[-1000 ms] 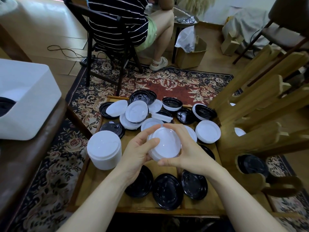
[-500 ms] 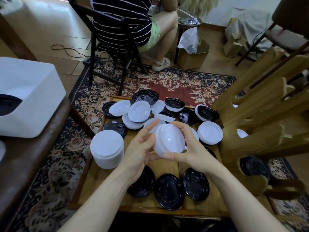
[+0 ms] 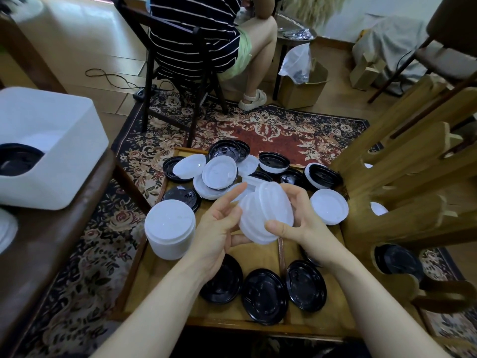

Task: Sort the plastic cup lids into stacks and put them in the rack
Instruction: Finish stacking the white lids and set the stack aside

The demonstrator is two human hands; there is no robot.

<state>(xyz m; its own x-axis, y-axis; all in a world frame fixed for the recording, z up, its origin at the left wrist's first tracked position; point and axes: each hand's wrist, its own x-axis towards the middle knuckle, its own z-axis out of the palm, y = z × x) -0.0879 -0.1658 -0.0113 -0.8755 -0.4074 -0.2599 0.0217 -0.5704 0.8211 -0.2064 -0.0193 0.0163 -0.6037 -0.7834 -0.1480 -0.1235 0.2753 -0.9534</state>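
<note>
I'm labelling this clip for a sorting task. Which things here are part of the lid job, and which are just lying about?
Part of the job:
right hand holding a small stack of white lids
left hand, open beside it
tall white lid stack
loose black lids
wooden rack
wooden tray

Lying about:
white bin
cardboard box
patterned rug

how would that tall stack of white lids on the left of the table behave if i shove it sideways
The tall white stack looks light, thin plastic, so it would probably slide easily on the smooth wooden table. Being taller than the other piles, it may tip or shear apart, since the lids seem only nested.
</note>
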